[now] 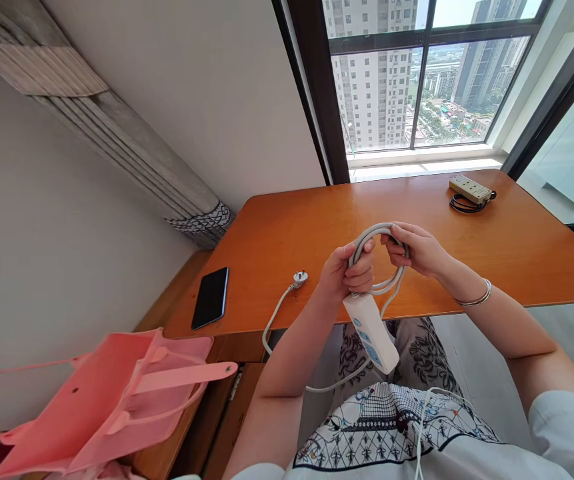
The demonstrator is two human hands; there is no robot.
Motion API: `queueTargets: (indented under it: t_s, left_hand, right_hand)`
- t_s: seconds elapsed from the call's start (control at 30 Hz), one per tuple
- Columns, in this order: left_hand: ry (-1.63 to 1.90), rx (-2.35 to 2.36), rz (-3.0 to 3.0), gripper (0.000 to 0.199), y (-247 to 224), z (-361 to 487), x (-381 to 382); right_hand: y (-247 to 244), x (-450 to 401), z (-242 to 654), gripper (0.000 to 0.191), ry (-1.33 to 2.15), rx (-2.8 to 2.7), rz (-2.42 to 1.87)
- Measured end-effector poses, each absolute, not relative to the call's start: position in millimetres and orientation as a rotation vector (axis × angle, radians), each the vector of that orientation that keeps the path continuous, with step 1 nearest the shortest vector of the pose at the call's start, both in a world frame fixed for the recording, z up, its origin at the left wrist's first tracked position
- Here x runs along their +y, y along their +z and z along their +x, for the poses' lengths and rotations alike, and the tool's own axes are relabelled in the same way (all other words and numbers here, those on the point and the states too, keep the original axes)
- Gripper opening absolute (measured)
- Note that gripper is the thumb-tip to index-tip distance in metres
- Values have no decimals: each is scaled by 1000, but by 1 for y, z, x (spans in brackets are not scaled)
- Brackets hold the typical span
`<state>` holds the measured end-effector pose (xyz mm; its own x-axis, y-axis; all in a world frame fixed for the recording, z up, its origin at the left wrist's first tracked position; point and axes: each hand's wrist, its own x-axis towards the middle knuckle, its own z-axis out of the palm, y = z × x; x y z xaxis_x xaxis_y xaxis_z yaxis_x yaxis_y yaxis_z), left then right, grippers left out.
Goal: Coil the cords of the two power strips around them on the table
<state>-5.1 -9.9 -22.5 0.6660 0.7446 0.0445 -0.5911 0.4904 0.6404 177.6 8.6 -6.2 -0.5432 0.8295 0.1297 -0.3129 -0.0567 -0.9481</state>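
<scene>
My left hand [354,270] is closed around one side of a coiled white-grey cable [374,230]. My right hand [414,248] grips the other side of the same coil, fingers wrapped round it. Below my left hand hangs a white power strip [371,333] with blue markings, tilted in front of the table's front edge. From it a loose length of cable droops over my lap, passes under my left forearm and rises to the table. There its three-pin plug [300,278] lies with the pins facing away from me.
A black phone [210,298] lies at the left of the wooden table [287,227]. A beige power strip [471,189] with a black cord sits at the back right. An open pink bag [111,400] stands left of the table. A window [427,93] is behind it.
</scene>
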Motion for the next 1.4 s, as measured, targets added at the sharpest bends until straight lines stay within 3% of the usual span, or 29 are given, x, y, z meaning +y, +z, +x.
queueTargets:
  t_s: [0.17, 0.33, 0.43, 0.6, 1.0, 1.17, 1.4]
  left_hand:
    - [851, 154, 727, 15, -23, -5, -12]
    - [767, 257, 704, 40, -22, -4, -10]
    - [742, 281, 714, 43, -23, -3, -9]
    - [742, 264, 732, 33, -24, -4, -13]
    - [1068, 263, 542, 38, -7, -2, -13]
    - [1104, 299, 568, 40, -1, -10, -14]
    - [1235, 334, 728, 45, 6, -19, -12]
  right_hand:
    - [-13, 8, 176, 50, 1688, -1407, -535]
    - [-17, 9, 174, 60, 1604, -1431, -578]
    - [-17, 10, 173, 63, 1602, -1421, -641]
    - [-16, 9, 175, 59, 1645, -1417, -613]
    - [-66, 2, 167, 48, 1650, -1256, -677]
    - [-98, -2, 169, 50, 1506, -1513, -784]
    - [-118, -13, 173, 29, 1134, -1339, -957]
